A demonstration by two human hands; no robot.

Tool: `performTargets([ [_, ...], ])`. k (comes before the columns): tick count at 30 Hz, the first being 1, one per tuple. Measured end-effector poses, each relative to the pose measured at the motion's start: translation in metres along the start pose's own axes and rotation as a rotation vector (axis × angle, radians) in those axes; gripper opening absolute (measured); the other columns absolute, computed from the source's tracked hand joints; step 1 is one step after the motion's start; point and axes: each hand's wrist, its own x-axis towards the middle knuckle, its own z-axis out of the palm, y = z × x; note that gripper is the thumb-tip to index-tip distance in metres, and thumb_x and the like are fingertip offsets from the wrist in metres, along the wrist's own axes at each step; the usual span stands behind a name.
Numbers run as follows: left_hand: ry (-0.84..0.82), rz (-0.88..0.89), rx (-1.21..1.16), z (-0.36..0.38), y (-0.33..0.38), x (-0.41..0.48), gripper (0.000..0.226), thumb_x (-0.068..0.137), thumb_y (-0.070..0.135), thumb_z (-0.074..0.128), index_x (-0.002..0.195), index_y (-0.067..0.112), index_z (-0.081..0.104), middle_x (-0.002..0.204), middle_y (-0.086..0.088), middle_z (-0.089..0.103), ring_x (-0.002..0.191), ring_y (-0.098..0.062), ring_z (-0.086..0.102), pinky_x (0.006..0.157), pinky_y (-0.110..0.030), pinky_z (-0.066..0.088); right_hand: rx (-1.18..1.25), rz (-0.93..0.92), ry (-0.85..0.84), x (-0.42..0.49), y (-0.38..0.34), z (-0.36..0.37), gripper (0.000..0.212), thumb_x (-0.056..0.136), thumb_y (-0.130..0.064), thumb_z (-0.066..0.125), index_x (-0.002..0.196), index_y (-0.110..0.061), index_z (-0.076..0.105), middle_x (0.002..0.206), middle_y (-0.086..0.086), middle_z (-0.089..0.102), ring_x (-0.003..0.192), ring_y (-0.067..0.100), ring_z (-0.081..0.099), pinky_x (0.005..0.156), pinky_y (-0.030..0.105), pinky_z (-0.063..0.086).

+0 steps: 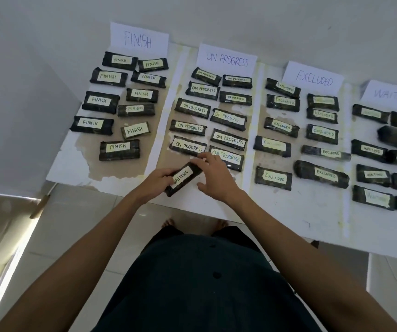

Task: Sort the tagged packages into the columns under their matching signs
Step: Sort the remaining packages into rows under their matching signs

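A black package tagged WAITING is held tilted just above the table's near edge, below the ON PROGRESS column. My left hand grips its lower end. My right hand hovers over its upper end with spread, relaxed fingers, the fingertips touching it. Four paper signs stand at the back: FINISH, ON PROGRESS, EXCLUDED and WAITING. Several tagged black packages lie in two-wide columns under each sign.
The white table stands against a wall and runs out of view at the right. Its near edge runs diagonally in front of my body. A tiled floor and my bare feet show below.
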Motion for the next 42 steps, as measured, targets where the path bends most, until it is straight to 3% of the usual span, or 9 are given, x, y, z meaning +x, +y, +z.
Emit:
performTargets([
  [3, -0.034, 0.018, 0.06, 0.003, 0.006, 0.003, 0.045, 0.088, 0.001, 0.042, 0.127, 0.018, 0.056, 0.111, -0.009, 0.059, 0.099, -0.022, 0.055, 0.074, -0.024, 0.048, -0.122, -0.089, 0.011, -0.004, 0.006, -0.001, 0.057, 0.076, -0.017, 0.071, 0.13, -0.018, 0.052, 0.136, 0.008, 0.046, 0.118, 0.03, 0.041, 0.098, 0.042, 0.035],
  [9, -0.05, 0.051, 0.092, 0.022, 0.022, 0.009, 0.04, 0.09, 0.002, 0.043, 0.125, 0.014, 0.058, 0.112, -0.008, 0.058, 0.096, -0.017, 0.054, 0.068, -0.017, 0.045, -0.094, -0.076, 0.041, -0.017, 0.028, -0.005, 0.045, 0.076, -0.016, 0.068, 0.12, -0.015, 0.059, 0.119, 0.008, 0.057, 0.105, 0.028, 0.049, 0.089, 0.044, 0.044],
  [15, -0.035, 0.179, 0.225, 0.054, 0.039, 0.012, 0.042, 0.09, 0.01, 0.053, 0.131, 0.021, 0.052, 0.115, -0.001, 0.056, 0.099, -0.018, 0.057, 0.069, -0.019, 0.05, -0.072, -0.036, 0.091, -0.047, 0.06, -0.025, 0.051, 0.075, -0.02, 0.071, 0.124, -0.014, 0.057, 0.117, 0.008, 0.058, 0.101, 0.026, 0.052, 0.087, 0.038, 0.048],
  [19, -0.063, 0.292, 0.302, 0.088, 0.065, 0.013, 0.043, 0.089, 0.009, 0.055, 0.13, 0.019, 0.051, 0.11, 0.002, 0.054, 0.095, -0.013, 0.056, 0.076, -0.02, 0.047, -0.122, -0.006, 0.131, -0.078, 0.092, -0.041, 0.058, 0.068, -0.02, 0.075, 0.123, -0.011, 0.059, 0.108, 0.012, 0.058, 0.09, 0.031, 0.053, 0.078, 0.043, 0.05],
  [24, -0.174, 0.335, 0.287, 0.145, 0.094, 0.017, 0.045, 0.091, 0.007, 0.051, 0.133, 0.022, 0.045, 0.109, 0.0, 0.052, 0.101, -0.014, 0.054, 0.078, -0.02, 0.048, -0.124, 0.068, 0.193, -0.121, 0.133, -0.058, 0.058, 0.067, -0.02, 0.077, 0.122, -0.015, 0.061, 0.109, 0.008, 0.061, 0.093, 0.03, 0.053, 0.08, 0.04, 0.048],
  [28, -0.22, 0.371, 0.358, 0.193, 0.113, 0.027, 0.043, 0.091, 0.009, 0.051, 0.132, 0.02, 0.047, 0.122, -0.004, 0.054, 0.104, -0.013, 0.054, 0.083, -0.022, 0.048, -0.124, 0.135, 0.227, -0.157, 0.164, -0.066, 0.054, 0.064, -0.018, 0.08, 0.116, -0.015, 0.063, 0.108, 0.006, 0.063, 0.088, 0.028, 0.054, 0.074, 0.038, 0.048],
  [35, -0.194, 0.748, 0.827, 0.28, 0.143, 0.049, 0.048, 0.092, 0.021, 0.047, 0.139, 0.014, 0.037, 0.133, -0.008, 0.048, 0.12, -0.026, 0.043, 0.101, -0.037, 0.04, -0.141, 0.325, 0.288, -0.224, 0.237, -0.086, 0.053, 0.06, -0.008, 0.08, 0.11, -0.012, 0.065, 0.105, 0.009, 0.064, 0.084, 0.031, 0.055, 0.071, 0.038, 0.048],
  [42, -0.264, 0.831, 0.986, 0.369, 0.163, 0.072, 0.05, 0.088, 0.017, 0.049, 0.138, 0.012, 0.04, 0.137, -0.011, 0.044, 0.126, -0.031, 0.039, 0.1, -0.044, 0.039, -0.173, 0.547, 0.237, -0.288, 0.319, -0.104, 0.053, 0.057, -0.005, 0.079, 0.108, -0.013, 0.067, 0.104, 0.011, 0.065, 0.089, 0.036, 0.057, 0.068, 0.043, 0.051],
])
